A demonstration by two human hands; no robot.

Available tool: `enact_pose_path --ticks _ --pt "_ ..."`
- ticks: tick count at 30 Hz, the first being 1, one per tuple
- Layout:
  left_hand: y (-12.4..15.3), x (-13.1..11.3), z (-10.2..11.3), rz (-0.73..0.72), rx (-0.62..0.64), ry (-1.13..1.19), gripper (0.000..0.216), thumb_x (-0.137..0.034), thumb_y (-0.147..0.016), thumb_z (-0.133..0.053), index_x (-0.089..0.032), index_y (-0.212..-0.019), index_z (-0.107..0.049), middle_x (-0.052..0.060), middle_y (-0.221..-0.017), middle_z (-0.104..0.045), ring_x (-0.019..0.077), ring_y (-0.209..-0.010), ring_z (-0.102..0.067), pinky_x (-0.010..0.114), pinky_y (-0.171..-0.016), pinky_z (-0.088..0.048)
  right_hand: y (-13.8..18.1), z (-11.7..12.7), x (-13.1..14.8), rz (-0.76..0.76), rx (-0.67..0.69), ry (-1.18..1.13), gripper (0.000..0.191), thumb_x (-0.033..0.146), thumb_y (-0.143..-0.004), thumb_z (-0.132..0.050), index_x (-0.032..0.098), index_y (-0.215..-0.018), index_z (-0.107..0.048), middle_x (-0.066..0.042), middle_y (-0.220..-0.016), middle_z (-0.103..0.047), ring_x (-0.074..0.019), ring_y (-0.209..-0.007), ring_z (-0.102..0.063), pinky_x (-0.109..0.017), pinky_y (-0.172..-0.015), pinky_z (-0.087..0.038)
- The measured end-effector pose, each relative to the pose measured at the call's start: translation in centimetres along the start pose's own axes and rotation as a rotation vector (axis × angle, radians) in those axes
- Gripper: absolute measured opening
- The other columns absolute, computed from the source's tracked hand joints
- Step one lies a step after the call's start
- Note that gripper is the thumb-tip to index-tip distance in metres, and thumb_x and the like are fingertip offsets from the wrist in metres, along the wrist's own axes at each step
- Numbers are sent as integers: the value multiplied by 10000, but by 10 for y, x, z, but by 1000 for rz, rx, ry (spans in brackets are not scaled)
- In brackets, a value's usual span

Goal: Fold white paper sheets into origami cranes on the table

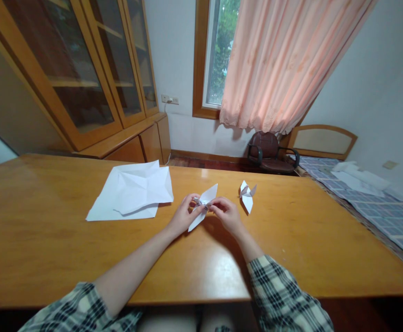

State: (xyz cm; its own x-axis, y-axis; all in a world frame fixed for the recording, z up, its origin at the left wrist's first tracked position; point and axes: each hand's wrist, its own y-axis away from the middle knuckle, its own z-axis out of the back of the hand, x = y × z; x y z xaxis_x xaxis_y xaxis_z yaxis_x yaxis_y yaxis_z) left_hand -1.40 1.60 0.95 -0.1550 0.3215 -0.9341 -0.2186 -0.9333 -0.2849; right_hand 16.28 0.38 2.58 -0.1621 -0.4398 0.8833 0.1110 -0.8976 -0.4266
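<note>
Between my two hands is a white paper crane, its pointed wings spread to the upper right and lower left. My left hand is closed on its left side, with thumb and fingers pinching the folded middle. My right hand pinches the crane's right side between thumb and fingertips. The fingers hide part of the folds. A second folded paper crane rests on the table to the right of my hands, apart from them.
Creased and flat sheets of white paper lie stacked on the wooden table, left of my hands. Beyond the table are a glass-fronted cabinet, a brown armchair and a pink curtain. A bed stands at the right.
</note>
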Motion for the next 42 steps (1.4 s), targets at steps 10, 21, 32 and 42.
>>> enact_pose_path --ticks 10,21,32,42 --pt "0 -10 -4 203 5 270 423 -539 -747 -634 -166 -918 -533 15 -833 -633 166 -753 -622 259 -662 -484 3 -3 4 56 75 9 127 274 -842 -577 203 -866 -680 -61 -887 -697 -197 -824 -631 -339 -780 -484" --pt "-2 -12 -7 335 -103 634 507 -516 -623 -758 -152 -916 -562 7 -789 -653 132 -673 -615 270 -684 -503 3 -11 4 101 29 -36 108 318 -819 -631 228 -781 -676 -61 -894 -669 -205 -891 -609 -387 -868 -460" --pt "-1 -6 5 163 101 319 412 -489 -720 -688 -174 -937 -534 11 -831 -649 141 -695 -614 232 -609 -465 -1 4 -4 -306 34 -424 374 558 -797 -558 199 -883 -617 -12 -760 -613 -93 -529 -509 -221 -496 -429" --pt "2 0 -1 246 198 294 545 -495 -707 -696 -220 -1072 -398 14 -851 -651 125 -584 -601 212 -484 -464 0 -5 -13 -214 20 -189 315 449 -724 -692 157 -842 -688 -60 -788 -668 -169 -703 -575 -291 -644 -466"
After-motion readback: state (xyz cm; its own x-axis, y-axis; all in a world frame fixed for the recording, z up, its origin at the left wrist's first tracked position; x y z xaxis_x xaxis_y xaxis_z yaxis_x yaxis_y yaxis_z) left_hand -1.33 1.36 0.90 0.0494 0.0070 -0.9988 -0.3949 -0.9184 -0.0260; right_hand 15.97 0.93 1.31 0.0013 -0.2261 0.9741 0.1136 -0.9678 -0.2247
